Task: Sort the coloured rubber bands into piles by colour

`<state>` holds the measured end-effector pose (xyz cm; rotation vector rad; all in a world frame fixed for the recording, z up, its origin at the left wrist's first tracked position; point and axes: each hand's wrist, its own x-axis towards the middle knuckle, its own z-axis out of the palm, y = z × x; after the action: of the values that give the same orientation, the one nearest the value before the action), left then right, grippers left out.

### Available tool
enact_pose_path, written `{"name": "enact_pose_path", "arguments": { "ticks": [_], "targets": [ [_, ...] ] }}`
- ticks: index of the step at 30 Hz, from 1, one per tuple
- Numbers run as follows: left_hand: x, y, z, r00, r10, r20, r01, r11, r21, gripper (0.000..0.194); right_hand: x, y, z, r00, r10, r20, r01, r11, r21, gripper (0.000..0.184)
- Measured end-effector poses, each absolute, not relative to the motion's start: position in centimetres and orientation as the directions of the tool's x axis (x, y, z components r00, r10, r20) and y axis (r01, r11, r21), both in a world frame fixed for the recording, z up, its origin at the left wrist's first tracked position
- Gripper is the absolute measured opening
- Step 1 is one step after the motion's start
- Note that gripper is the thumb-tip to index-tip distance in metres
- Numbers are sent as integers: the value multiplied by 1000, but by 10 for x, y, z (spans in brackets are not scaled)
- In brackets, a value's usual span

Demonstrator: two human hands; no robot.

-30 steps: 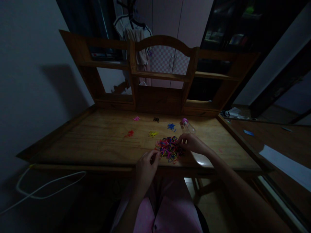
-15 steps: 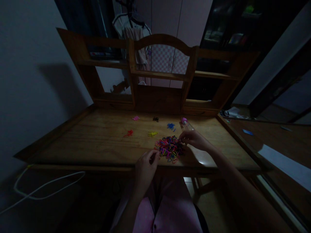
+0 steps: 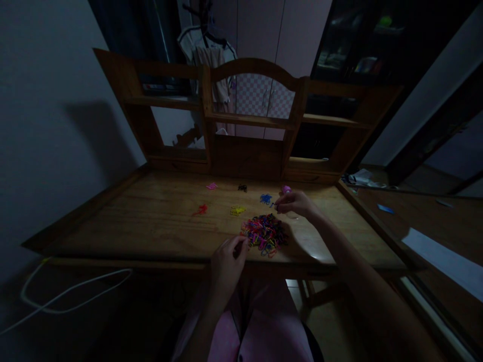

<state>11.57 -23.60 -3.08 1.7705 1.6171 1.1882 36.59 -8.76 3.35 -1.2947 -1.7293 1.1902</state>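
Note:
A mixed heap of small colourful rubber bands [image 3: 266,232] lies near the desk's front edge. My left hand [image 3: 229,256] rests at the heap's left side, fingertips pinched together at its edge; what they hold, if anything, is too small to make out. Above and behind the heap, my right hand [image 3: 296,203] is closed in a pinch on a small dark bit, perhaps a band. Its fingertips are just right of the blue rubber bands [image 3: 265,198]. Separate little piles hold yellow bands [image 3: 237,210], red bands [image 3: 202,209], pink bands [image 3: 212,186] and black bands [image 3: 242,188].
A clear bottle with a pink cap [image 3: 286,189] lies behind my right hand, partly hidden. The wooden desk [image 3: 151,216] has a shelf unit [image 3: 247,120] along its back. A white cable [image 3: 75,289] hangs at the left front. Paper [image 3: 441,256] lies at the right.
My right hand has lifted from the heap's right side and moved back toward the blue pile, covering more of the bottle. My left hand has stayed by the heap.

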Motion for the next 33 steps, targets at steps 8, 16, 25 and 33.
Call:
{"name": "enact_pose_path", "arguments": {
  "ticks": [8,16,25,33],
  "targets": [
    [118,-236,-31,-67,957,283,581,-193,791,21,296,3,39,-216,963,164,646,267,-716,21],
    [122,-234,-29,-99,949,300,599,-183,779,21,255,40,33,-321,919,230,719,394,-572,22],
    [121,-235,-30,-84,943,323,617,-205,760,20,295,-2,38,-343,892,293,667,451,-593,17],
    [123,-234,-29,-93,939,331,640,-198,743,20,358,-102,30,-441,840,318,608,540,-583,18]
  ]
}}
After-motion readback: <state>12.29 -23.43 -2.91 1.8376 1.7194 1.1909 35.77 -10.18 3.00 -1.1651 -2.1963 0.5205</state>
